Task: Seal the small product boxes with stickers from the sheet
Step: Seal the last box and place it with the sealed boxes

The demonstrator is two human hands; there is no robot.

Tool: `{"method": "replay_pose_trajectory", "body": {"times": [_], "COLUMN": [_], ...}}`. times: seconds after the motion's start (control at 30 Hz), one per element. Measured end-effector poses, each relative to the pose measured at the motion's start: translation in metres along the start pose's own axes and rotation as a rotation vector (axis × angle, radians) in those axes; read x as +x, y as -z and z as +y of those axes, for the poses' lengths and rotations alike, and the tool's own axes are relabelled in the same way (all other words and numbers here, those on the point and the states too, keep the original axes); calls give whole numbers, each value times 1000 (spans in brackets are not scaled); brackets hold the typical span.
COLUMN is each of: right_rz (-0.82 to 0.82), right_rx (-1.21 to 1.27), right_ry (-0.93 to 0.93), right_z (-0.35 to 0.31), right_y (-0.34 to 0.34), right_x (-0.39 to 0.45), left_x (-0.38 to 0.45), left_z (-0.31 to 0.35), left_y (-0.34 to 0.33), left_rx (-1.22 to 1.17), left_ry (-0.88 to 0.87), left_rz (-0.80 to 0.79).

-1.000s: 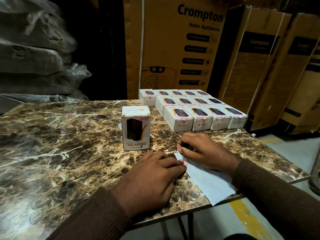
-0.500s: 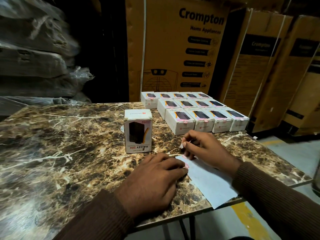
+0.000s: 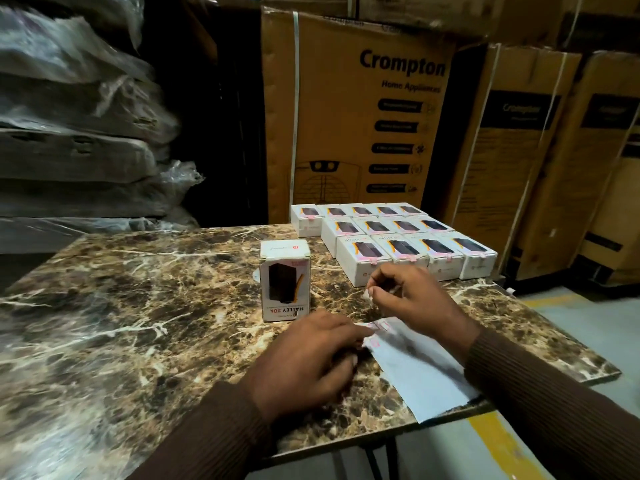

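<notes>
The right hand (image 3: 412, 299) pinches a small sticker (image 3: 369, 295) in its fingertips, raised just above the sticker sheet (image 3: 419, 372) that the left hand (image 3: 311, 358) presses flat on the desk (image 3: 138, 306) with relaxed fingers, the upright box (image 3: 285, 280) standing just beyond them

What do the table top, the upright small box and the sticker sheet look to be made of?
Table top: polished brown marble or a marble-look laminate, veined, glossy glare. Upright box: white printed card, folded flaps, creased edges. Sticker sheet: thin pale backing paper, seemingly smooth, lying flat under the left hand.
</notes>
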State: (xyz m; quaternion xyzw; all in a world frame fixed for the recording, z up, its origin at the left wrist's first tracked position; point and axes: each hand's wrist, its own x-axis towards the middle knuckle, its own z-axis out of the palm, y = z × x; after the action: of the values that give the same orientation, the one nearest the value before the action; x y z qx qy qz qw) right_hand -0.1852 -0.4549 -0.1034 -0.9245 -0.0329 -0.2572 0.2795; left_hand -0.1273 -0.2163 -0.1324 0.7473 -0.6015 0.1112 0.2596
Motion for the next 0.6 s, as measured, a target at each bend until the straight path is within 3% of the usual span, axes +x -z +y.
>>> {"method": "replay_pose_trajectory", "body": {"times": [0.2,0.27,0.43,0.6], "right_rz": [154,180,209,165], "right_rx": [-176,-251,-433,-508], "right_ry": [289,371,428,458], "right_z": [-63,-80,-98,-93], "right_y": [6,-3,-30,-42], "right_x": [32,45,73,76], "left_x": [-1,1,8,12], "left_z": [-35,-58,-100,-108], "left_y": [60,86,100,87], "left_rx": [72,93,-31,-76], "left_ry": [85,133,164,126], "left_rz": [531,534,341,406]}}
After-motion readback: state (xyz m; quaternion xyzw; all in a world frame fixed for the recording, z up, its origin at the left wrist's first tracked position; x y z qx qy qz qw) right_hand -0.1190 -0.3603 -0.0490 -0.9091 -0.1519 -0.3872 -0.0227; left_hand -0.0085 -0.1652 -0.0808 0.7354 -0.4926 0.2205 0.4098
